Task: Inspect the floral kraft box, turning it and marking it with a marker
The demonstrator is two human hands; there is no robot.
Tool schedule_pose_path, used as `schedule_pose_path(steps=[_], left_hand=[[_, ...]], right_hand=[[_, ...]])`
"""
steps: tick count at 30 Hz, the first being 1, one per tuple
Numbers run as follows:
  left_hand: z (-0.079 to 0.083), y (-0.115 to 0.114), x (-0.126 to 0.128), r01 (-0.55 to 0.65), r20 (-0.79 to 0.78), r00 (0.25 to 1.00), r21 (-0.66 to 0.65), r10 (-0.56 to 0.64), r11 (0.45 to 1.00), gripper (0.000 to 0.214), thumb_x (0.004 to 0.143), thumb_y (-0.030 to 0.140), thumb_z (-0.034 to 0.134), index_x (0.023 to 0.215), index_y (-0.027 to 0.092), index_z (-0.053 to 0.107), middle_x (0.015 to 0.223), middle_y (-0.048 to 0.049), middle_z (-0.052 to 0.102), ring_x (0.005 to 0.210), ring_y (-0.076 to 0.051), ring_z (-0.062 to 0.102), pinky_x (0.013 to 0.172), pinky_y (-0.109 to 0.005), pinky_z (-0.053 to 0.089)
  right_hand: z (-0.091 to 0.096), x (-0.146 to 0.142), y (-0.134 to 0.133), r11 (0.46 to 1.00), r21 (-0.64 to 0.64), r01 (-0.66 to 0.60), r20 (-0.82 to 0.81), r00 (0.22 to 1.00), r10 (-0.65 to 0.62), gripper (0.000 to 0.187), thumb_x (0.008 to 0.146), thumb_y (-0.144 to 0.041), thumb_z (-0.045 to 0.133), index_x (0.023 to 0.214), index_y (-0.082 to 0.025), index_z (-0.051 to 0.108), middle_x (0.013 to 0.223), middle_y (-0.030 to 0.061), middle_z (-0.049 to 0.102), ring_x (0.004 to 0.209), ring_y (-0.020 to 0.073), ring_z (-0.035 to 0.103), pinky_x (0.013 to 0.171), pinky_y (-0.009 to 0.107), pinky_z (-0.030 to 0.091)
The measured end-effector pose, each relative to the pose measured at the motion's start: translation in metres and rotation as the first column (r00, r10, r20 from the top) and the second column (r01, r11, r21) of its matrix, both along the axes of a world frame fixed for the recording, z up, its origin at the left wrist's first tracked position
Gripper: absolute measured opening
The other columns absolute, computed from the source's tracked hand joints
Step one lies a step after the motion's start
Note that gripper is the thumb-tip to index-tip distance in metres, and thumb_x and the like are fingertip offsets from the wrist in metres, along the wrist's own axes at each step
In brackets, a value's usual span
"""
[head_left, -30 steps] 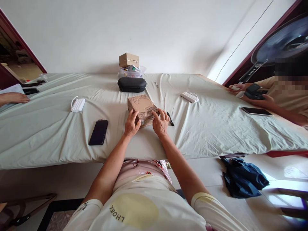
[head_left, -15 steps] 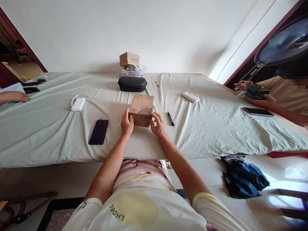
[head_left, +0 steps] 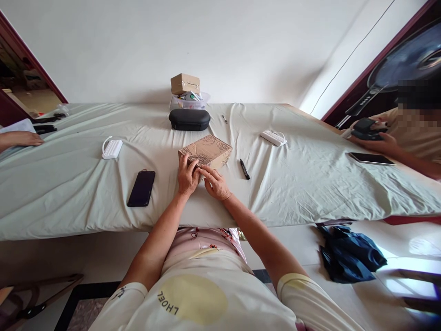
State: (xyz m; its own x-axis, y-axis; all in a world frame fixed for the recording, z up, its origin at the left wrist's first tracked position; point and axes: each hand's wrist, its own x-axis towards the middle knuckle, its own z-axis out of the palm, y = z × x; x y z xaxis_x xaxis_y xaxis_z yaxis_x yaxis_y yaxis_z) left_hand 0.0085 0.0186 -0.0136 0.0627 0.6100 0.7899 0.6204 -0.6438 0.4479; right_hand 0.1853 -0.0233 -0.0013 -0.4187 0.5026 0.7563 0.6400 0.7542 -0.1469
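A brown cardboard box (head_left: 211, 151) with dark scribbled lines on its top and sides rests on the cloth in front of me, one corner pointing my way. My left hand (head_left: 188, 177) grips its near left side, fingertips bent over the top edge. Close beside it, my right hand (head_left: 214, 183) holds the near corner, with its fingers against the side. The hands almost meet there and hide that corner. A black marker pen (head_left: 245, 169) lies just right of the box. To the left is a dark smartphone (head_left: 141, 188).
Behind the box sits a black zip case (head_left: 189, 120), before a plastic tub (head_left: 198, 101) topped by a small carton (head_left: 185, 84). White power banks (head_left: 112, 149) lie left and right. At right, a person holds a black object (head_left: 368, 129); another person's hand (head_left: 25, 139) is at left.
The box has turned on the cloth, from a flat side facing me to a corner facing me. My hands have shifted from opposite sides to close together at that corner.
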Motion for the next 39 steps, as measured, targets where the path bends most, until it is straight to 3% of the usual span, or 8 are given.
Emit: schedule_pose_path(steps=[4, 8, 12, 20, 27, 33, 39], left_hand=[[0.002, 0.001, -0.003, 0.021, -0.023, 1.0, -0.006, -0.021, 1.0, 0.054, 0.102, 0.061, 0.044, 0.13, 0.019, 0.066, 0.16, -0.0189, 0.043, 0.155, -0.035, 0.033, 0.126, -0.057, 0.032], [0.004, 0.001, -0.004, 0.028, -0.045, 0.999, -0.003, -0.028, 1.0, 0.054, 0.095, 0.062, 0.058, 0.128, 0.019, 0.064, 0.159, -0.0204, 0.042, 0.155, -0.037, 0.034, 0.125, -0.057, 0.033], [0.004, 0.0, 0.0, 0.011, -0.055, 0.998, -0.01, -0.011, 1.0, 0.048, 0.092, 0.055, 0.065, 0.126, 0.021, 0.062, 0.157, -0.0201, 0.044, 0.154, -0.038, 0.035, 0.123, -0.059, 0.035], [0.001, 0.004, 0.0, 0.056, -0.033, 0.998, -0.012, -0.056, 0.998, 0.026, 0.093, 0.034, 0.057, 0.115, 0.022, 0.064, 0.152, -0.0143, 0.053, 0.154, -0.033, 0.036, 0.126, -0.056, 0.033], [0.004, 0.007, -0.006, 0.043, 0.02, 0.999, -0.048, -0.042, 0.998, 0.024, 0.093, 0.028, 0.049, 0.11, 0.022, 0.066, 0.147, -0.0126, 0.059, 0.149, -0.028, 0.044, 0.124, -0.052, 0.039], [0.005, 0.007, -0.009, 0.048, 0.066, 0.997, -0.073, -0.043, 0.996, 0.023, 0.097, 0.03, 0.048, 0.11, 0.023, 0.065, 0.151, -0.0135, 0.055, 0.146, -0.027, 0.049, 0.121, -0.05, 0.043], [0.003, 0.008, -0.011, -0.016, 0.111, 0.993, -0.09, 0.026, 0.996, 0.023, 0.097, 0.027, 0.047, 0.11, 0.023, 0.065, 0.153, -0.0139, 0.053, 0.14, -0.027, 0.054, 0.116, -0.048, 0.047]], right_hand=[[-0.001, 0.002, 0.003, 1.0, -0.013, 0.006, -0.013, 1.0, -0.006, 0.047, 0.105, -0.02, 0.038, 0.149, -0.019, 0.054, 0.148, 0.0149, 0.061, 0.141, 0.0226, 0.057, 0.115, 0.046, 0.055], [-0.003, 0.004, 0.005, 0.999, -0.013, 0.036, -0.043, 0.998, -0.037, 0.049, 0.104, -0.018, 0.04, 0.152, -0.019, 0.052, 0.15, 0.0149, 0.059, 0.141, 0.0231, 0.057, 0.117, 0.046, 0.053], [-0.004, 0.006, 0.007, 0.995, -0.013, 0.095, -0.075, 0.993, -0.096, 0.052, 0.102, -0.015, 0.039, 0.153, -0.019, 0.051, 0.152, 0.0145, 0.058, 0.142, 0.0239, 0.056, 0.118, 0.047, 0.052], [-0.006, 0.02, 0.014, 0.976, 0.01, 0.218, -0.132, 0.968, -0.215, 0.051, 0.101, -0.015, 0.038, 0.149, -0.021, 0.054, 0.151, 0.0138, 0.058, 0.14, 0.0236, 0.057, 0.117, 0.046, 0.052], [-0.012, 0.042, 0.025, 0.929, 0.015, 0.369, -0.258, 0.899, -0.353, 0.049, 0.1, -0.018, 0.039, 0.145, -0.022, 0.058, 0.147, 0.014, 0.059, 0.138, 0.0269, 0.057, 0.115, 0.051, 0.051], [-0.014, 0.047, 0.029, 0.872, 0.083, 0.482, -0.311, 0.844, -0.437, 0.047, 0.097, -0.016, 0.041, 0.138, -0.025, 0.063, 0.141, 0.0139, 0.06, 0.128, 0.0276, 0.061, 0.109, 0.053, 0.055], [-0.023, 0.054, 0.034, 0.863, -0.022, 0.504, -0.395, 0.789, -0.471, 0.047, 0.095, -0.018, 0.044, 0.137, -0.026, 0.063, 0.139, 0.0138, 0.058, 0.124, 0.0276, 0.061, 0.106, 0.052, 0.055]])
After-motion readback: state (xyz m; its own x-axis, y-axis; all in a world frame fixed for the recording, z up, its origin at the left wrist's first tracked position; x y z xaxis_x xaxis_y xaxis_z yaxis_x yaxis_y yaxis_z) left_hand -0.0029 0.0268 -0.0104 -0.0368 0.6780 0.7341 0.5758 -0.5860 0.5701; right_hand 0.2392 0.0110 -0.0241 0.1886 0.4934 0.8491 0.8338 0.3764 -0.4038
